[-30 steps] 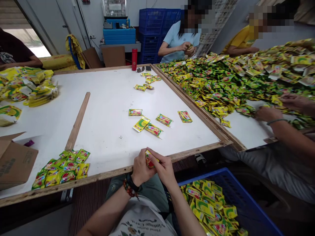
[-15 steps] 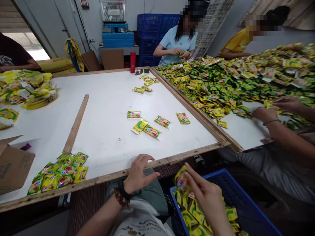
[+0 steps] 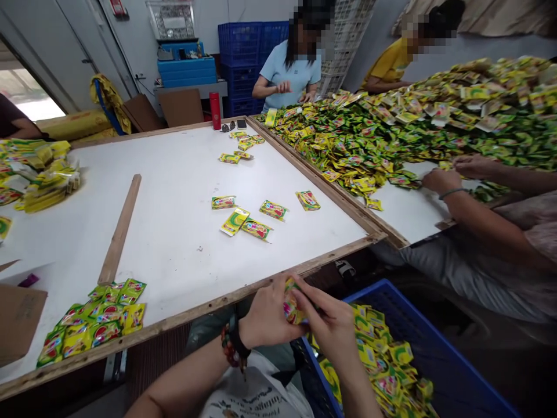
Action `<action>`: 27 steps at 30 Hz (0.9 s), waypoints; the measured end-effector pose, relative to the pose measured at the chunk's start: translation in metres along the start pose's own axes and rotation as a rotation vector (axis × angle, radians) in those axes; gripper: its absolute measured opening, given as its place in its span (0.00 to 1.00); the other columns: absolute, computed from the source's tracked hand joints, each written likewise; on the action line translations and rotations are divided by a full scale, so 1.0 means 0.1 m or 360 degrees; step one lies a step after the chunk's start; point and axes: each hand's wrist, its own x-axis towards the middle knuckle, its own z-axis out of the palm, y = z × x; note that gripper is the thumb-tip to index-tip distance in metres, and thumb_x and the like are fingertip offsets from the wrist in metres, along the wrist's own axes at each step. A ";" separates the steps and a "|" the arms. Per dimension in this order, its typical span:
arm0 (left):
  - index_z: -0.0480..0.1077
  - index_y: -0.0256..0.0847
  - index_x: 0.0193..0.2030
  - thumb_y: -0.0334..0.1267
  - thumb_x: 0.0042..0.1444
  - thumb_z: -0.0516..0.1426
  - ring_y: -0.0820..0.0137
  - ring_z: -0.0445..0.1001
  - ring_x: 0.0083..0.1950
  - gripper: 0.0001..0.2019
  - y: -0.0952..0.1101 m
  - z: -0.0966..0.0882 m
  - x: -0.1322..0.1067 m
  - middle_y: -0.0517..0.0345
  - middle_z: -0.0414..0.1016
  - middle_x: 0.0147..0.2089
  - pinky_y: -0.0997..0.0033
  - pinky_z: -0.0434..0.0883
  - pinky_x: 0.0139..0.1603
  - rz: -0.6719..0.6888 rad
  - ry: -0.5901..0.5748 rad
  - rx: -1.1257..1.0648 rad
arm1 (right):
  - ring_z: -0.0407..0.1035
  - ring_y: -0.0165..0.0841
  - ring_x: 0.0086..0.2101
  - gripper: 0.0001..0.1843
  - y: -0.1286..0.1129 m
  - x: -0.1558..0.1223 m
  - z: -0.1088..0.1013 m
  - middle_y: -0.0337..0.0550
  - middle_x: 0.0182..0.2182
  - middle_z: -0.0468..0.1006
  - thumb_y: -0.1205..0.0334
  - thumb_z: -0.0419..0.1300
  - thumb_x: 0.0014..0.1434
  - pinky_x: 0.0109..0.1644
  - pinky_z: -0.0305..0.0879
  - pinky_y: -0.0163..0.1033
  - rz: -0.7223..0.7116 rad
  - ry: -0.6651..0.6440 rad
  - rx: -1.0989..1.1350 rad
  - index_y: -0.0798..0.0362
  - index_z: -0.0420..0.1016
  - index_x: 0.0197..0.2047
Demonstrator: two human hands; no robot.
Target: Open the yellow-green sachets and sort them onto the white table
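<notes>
My left hand (image 3: 270, 313) and my right hand (image 3: 333, 319) meet at the table's front edge, both closed around one small yellow-green packet (image 3: 292, 302) with a colourful print. Fingers cover much of the packet. Below my right hand stands a blue plastic crate (image 3: 444, 348), partly filled with similar yellow and green packets (image 3: 387, 360). Beyond my hands, several flat printed boxes (image 3: 256, 228) lie loose on the white table (image 3: 174, 244).
A cluster of green packets (image 3: 104, 313) lies at the front left beside a cardboard box (image 3: 20, 319). A wooden strip (image 3: 119, 232) rests on the table. Past a wooden divider (image 3: 322, 180) is a large packet heap (image 3: 413, 133). Co-workers sit around; one's hands (image 3: 448, 177) reach into the heap.
My right hand has brought the packet up and left from above the crate. My left hand has moved right and closed on it. The view has shifted slightly.
</notes>
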 end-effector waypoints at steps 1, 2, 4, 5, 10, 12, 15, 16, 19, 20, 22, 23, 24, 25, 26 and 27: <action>0.55 0.44 0.62 0.42 0.44 0.66 0.55 0.72 0.55 0.39 -0.05 -0.04 0.08 0.48 0.69 0.58 0.54 0.71 0.56 0.0097 -0.0108 0.0084 | 0.80 0.41 0.36 0.15 0.09 -0.08 -0.12 0.47 0.40 0.84 0.59 0.57 0.61 0.38 0.77 0.40 0.0058 -0.0033 -0.0156 0.49 0.81 0.47; 0.58 0.44 0.61 0.45 0.46 0.65 0.54 0.71 0.56 0.36 -0.11 -0.10 0.19 0.48 0.69 0.58 0.53 0.69 0.57 0.0168 -0.0190 0.0207 | 0.80 0.42 0.32 0.16 0.21 -0.16 -0.26 0.48 0.36 0.85 0.55 0.57 0.61 0.33 0.77 0.40 0.0144 -0.0080 -0.0363 0.48 0.82 0.47; 0.63 0.45 0.57 0.42 0.54 0.61 0.53 0.67 0.60 0.24 -0.32 -0.25 0.47 0.46 0.68 0.59 0.50 0.65 0.59 0.0159 -0.0215 0.0516 | 0.78 0.45 0.23 0.19 0.46 -0.32 -0.50 0.50 0.26 0.84 0.48 0.57 0.59 0.21 0.71 0.42 0.0329 -0.0181 -0.0843 0.47 0.83 0.44; 0.64 0.43 0.57 0.37 0.57 0.59 0.52 0.65 0.61 0.20 -0.44 -0.33 0.63 0.44 0.68 0.59 0.50 0.64 0.59 0.0053 -0.0178 0.0648 | 0.78 0.47 0.23 0.20 0.59 -0.38 -0.59 0.51 0.26 0.84 0.45 0.58 0.57 0.20 0.70 0.43 0.0375 -0.0213 -0.1043 0.47 0.83 0.44; 0.66 0.37 0.53 0.19 0.48 0.55 0.51 0.63 0.60 0.23 -0.97 -0.68 1.21 0.41 0.69 0.55 0.45 0.58 0.61 -0.0113 -0.0086 0.0759 | 0.74 0.55 0.49 0.26 0.80 -0.34 -0.39 0.57 0.47 0.81 0.44 0.60 0.55 0.47 0.72 0.60 0.0215 -0.0332 -0.0899 0.50 0.79 0.52; 0.67 0.37 0.47 0.22 0.46 0.58 0.52 0.66 0.56 0.20 -1.03 -0.76 1.24 0.44 0.70 0.50 0.47 0.59 0.60 -0.0092 -0.0096 0.0733 | 0.71 0.52 0.53 0.25 0.70 -0.17 -0.11 0.55 0.52 0.78 0.47 0.58 0.58 0.54 0.68 0.59 0.0230 -0.0388 -0.0493 0.51 0.76 0.55; 0.64 0.37 0.47 0.31 0.48 0.60 0.57 0.69 0.51 0.18 -0.97 -0.78 1.08 0.47 0.68 0.50 0.55 0.66 0.54 -0.0075 -0.0074 0.0655 | 0.74 0.48 0.50 0.29 0.55 0.11 0.29 0.57 0.51 0.78 0.46 0.59 0.58 0.55 0.68 0.55 0.0427 -0.0268 0.0063 0.54 0.74 0.57; 0.63 0.38 0.48 0.34 0.49 0.60 0.59 0.70 0.49 0.18 -0.92 -0.76 0.98 0.49 0.67 0.50 0.59 0.68 0.51 -0.0072 -0.0068 0.0632 | 0.75 0.47 0.48 0.31 0.51 0.19 0.41 0.58 0.50 0.79 0.43 0.59 0.58 0.53 0.69 0.55 0.0515 -0.0205 0.0232 0.55 0.73 0.58; 0.58 0.40 0.50 0.40 0.56 0.57 0.64 0.72 0.44 0.17 -0.74 -0.62 0.60 0.53 0.69 0.46 0.64 0.71 0.45 -0.0183 0.0052 0.0404 | 0.76 0.44 0.45 0.36 0.42 0.34 0.71 0.56 0.48 0.80 0.37 0.56 0.56 0.48 0.72 0.50 0.0699 -0.0100 0.0688 0.56 0.73 0.57; 0.57 0.39 0.52 0.40 0.57 0.56 0.64 0.72 0.44 0.18 -0.68 -0.55 0.46 0.53 0.69 0.45 0.63 0.71 0.45 -0.0256 0.0145 0.0258 | 0.76 0.43 0.44 0.35 0.39 0.36 0.79 0.55 0.47 0.81 0.36 0.55 0.57 0.47 0.73 0.48 0.0715 -0.0086 0.0789 0.56 0.74 0.55; 0.52 0.38 0.57 0.40 0.57 0.56 0.61 0.72 0.49 0.25 -0.56 -0.39 0.20 0.47 0.69 0.50 0.58 0.70 0.50 -0.0365 0.0371 -0.0009 | 0.75 0.40 0.40 0.32 0.33 0.35 0.92 0.51 0.42 0.82 0.37 0.53 0.59 0.44 0.73 0.44 0.0709 -0.0061 0.0900 0.56 0.79 0.48; 0.49 0.37 0.61 0.39 0.57 0.56 0.58 0.70 0.55 0.28 -0.50 -0.31 0.09 0.42 0.67 0.55 0.54 0.68 0.55 -0.0379 0.0478 -0.0088 | 0.75 0.38 0.37 0.30 0.29 0.33 0.97 0.49 0.37 0.83 0.37 0.53 0.60 0.42 0.72 0.41 0.0703 -0.0063 0.0926 0.56 0.80 0.43; 0.46 0.37 0.63 0.39 0.57 0.55 0.56 0.66 0.61 0.31 -0.46 -0.24 -0.01 0.39 0.63 0.60 0.52 0.66 0.59 -0.0373 0.0561 -0.0120 | 0.74 0.37 0.34 0.29 0.25 0.31 1.00 0.47 0.33 0.82 0.38 0.52 0.61 0.39 0.72 0.40 0.0702 -0.0078 0.0942 0.57 0.80 0.39; 0.44 0.37 0.65 0.38 0.58 0.55 0.55 0.62 0.65 0.32 -0.43 -0.18 -0.09 0.37 0.59 0.64 0.51 0.63 0.62 -0.0375 0.0626 -0.0132 | 0.73 0.35 0.30 0.29 0.22 0.29 1.02 0.45 0.29 0.81 0.39 0.51 0.61 0.36 0.71 0.38 0.0702 -0.0099 0.0946 0.57 0.80 0.35; 0.43 0.38 0.66 0.37 0.58 0.54 0.55 0.60 0.66 0.33 -0.41 -0.13 -0.15 0.37 0.56 0.65 0.51 0.62 0.63 -0.0402 0.0683 -0.0141 | 0.72 0.35 0.28 0.28 0.18 0.27 1.03 0.44 0.26 0.80 0.40 0.51 0.62 0.33 0.70 0.37 0.0702 -0.0121 0.0943 0.57 0.79 0.33; 0.42 0.38 0.66 0.38 0.57 0.54 0.55 0.61 0.66 0.33 -0.40 -0.09 -0.19 0.37 0.57 0.66 0.51 0.63 0.62 -0.0454 0.0730 -0.0154 | 0.71 0.34 0.27 0.27 0.15 0.25 1.03 0.44 0.26 0.80 0.42 0.52 0.62 0.32 0.70 0.37 0.0698 -0.0145 0.0940 0.57 0.79 0.32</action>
